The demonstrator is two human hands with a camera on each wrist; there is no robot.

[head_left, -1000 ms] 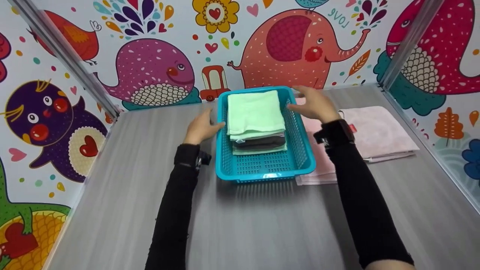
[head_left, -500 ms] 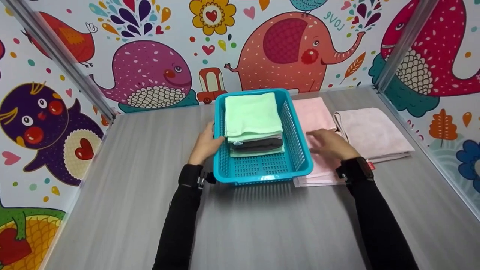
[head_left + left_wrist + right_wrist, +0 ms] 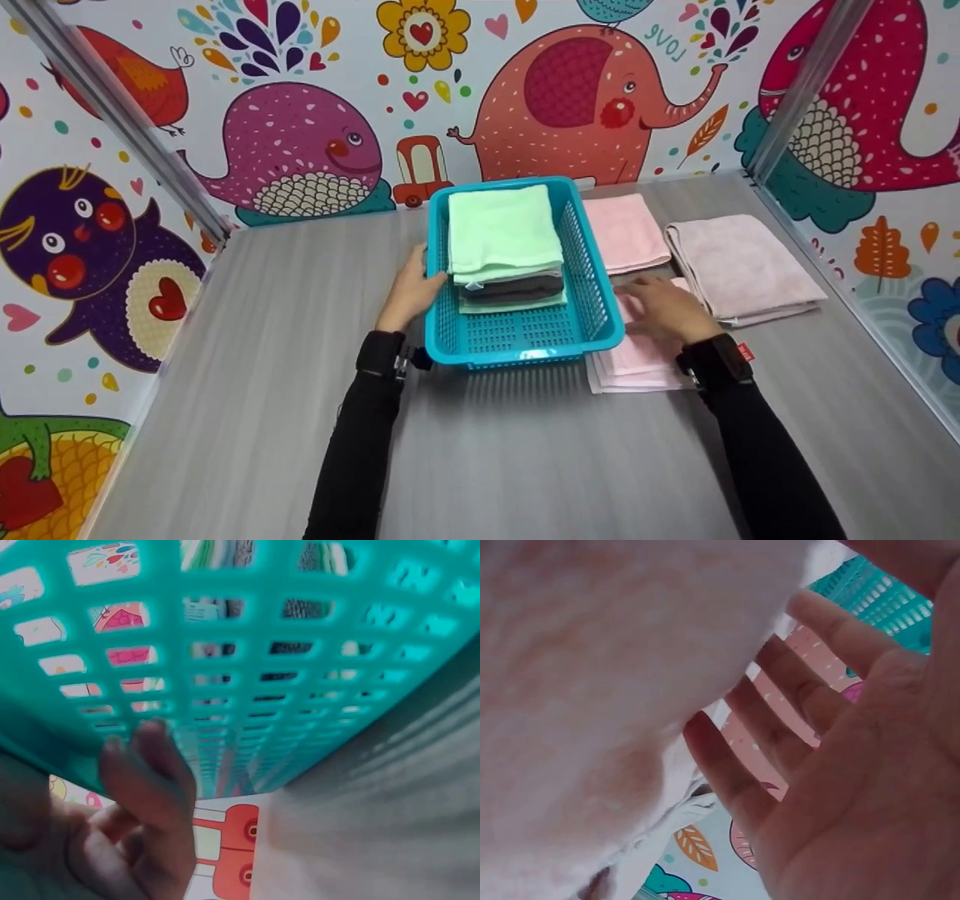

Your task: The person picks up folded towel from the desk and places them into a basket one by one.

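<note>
Left hand (image 3: 411, 289) rests against the left wall of the basket (image 3: 596, 304), about mid-length. In the left wrist view the fingers (image 3: 154, 772) lie curled against the mesh (image 3: 285, 690) from outside; cannot tell if they actually hook the rim, so grip state is unclear. Touching the wall, at least.

Basket is turquoise plastic, sits on the grey table (image 3: 247, 390) roughly centre, long axis running away from the person. Inside it: a folded stack pushed to the far end, light green towel (image 3: 504, 229) on top, dark grey towel (image 3: 517, 286) under it, another pale green layer at the bottom. Near end of the basket floor is bare.

Just right of the basket: a folded pink towel (image 3: 626, 232) at the far side, flat on the table, touching or nearly touching the basket wall. In front of it a second pink towel (image 3: 637, 364), partly tucked under the basket's right edge.

Right hand (image 3: 664, 307) lies palm down on that near pink towel, fingers straight and spread, flat on the cloth, nothing pinched. Right wrist view confirms: fingers (image 3: 780, 727) extended, pink cloth (image 3: 607, 690) right against them.

Further right: a larger pale pink towel (image 3: 742, 266), folded, lying well short of the right wall.
</note>
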